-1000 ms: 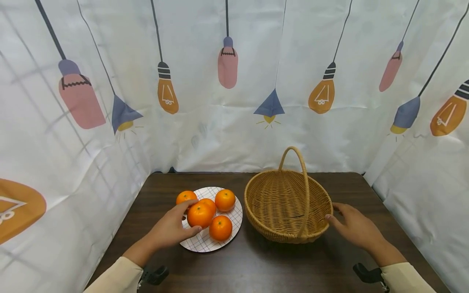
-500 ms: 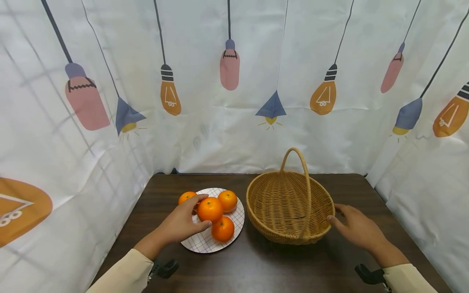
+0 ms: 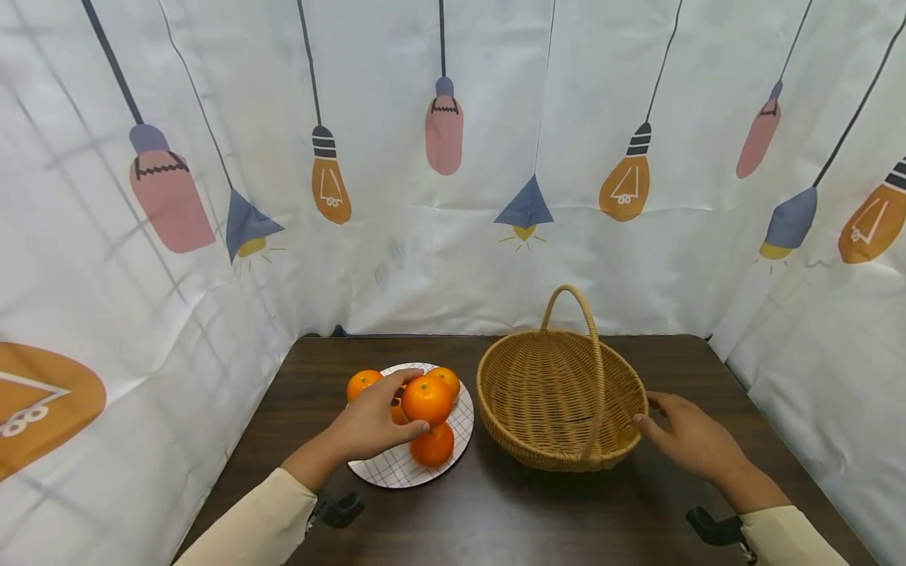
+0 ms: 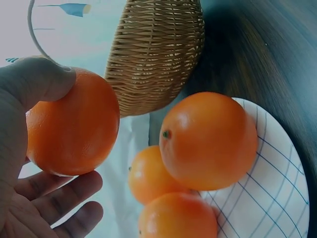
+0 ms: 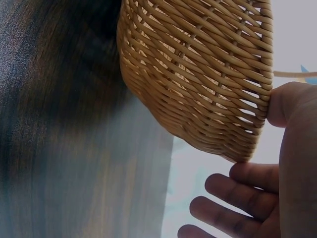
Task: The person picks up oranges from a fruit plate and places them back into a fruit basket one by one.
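An orange (image 3: 428, 399) is held up above the plate between the thumb and fingers of my left hand (image 3: 371, 418). In the left wrist view this orange (image 4: 81, 129) shows the thumb on one side and fingers on the other. Below it a white plate with grid lines (image 3: 389, 472) bears several more oranges (image 3: 432, 446), partly hidden by the hand. To the right stands a wicker basket (image 3: 541, 393) with a tall handle; no fruit shows in it. My right hand (image 3: 697, 440) pinches the basket's right rim, its thumb and index finger touching the wicker (image 5: 208, 74).
Plate and basket stand side by side on a dark wooden table (image 3: 481, 519), a narrow gap between them. The basket's handle (image 3: 593, 369) arches above its rim. A white curtain (image 3: 453, 259) printed with lamps encloses the table's back and sides.
My left hand has carried the orange rightward and slightly up, over the plate toward the basket. The right hand keeps its place at the basket rim.
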Available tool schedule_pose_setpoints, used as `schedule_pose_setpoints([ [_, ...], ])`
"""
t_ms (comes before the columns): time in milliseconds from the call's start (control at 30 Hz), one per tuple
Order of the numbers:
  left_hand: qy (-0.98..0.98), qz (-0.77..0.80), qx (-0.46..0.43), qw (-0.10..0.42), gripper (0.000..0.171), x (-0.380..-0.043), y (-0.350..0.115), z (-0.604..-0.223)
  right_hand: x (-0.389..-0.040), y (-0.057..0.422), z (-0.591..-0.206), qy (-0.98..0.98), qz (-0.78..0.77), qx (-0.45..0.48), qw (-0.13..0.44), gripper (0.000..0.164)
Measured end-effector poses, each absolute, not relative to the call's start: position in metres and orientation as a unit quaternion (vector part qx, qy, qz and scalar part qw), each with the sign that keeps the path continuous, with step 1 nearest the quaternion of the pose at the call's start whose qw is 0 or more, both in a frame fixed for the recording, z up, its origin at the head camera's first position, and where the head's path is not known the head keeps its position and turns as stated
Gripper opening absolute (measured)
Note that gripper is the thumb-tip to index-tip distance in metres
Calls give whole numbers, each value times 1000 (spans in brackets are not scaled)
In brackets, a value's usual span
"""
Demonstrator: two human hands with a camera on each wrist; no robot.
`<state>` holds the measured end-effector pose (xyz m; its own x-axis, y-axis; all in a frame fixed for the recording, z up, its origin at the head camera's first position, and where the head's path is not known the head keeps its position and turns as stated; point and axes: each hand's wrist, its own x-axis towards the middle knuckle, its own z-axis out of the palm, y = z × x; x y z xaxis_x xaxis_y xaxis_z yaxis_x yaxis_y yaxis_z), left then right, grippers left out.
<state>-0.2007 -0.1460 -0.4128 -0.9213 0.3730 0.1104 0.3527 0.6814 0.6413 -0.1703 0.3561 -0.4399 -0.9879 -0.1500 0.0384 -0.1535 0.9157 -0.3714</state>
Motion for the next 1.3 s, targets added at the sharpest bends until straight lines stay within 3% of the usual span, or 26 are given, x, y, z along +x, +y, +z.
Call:
schedule_pose_setpoints([
  [1300, 888, 363, 279, 34, 81, -222, -86, -394, -175, 358, -442, -977, 194, 84, 1, 76],
])
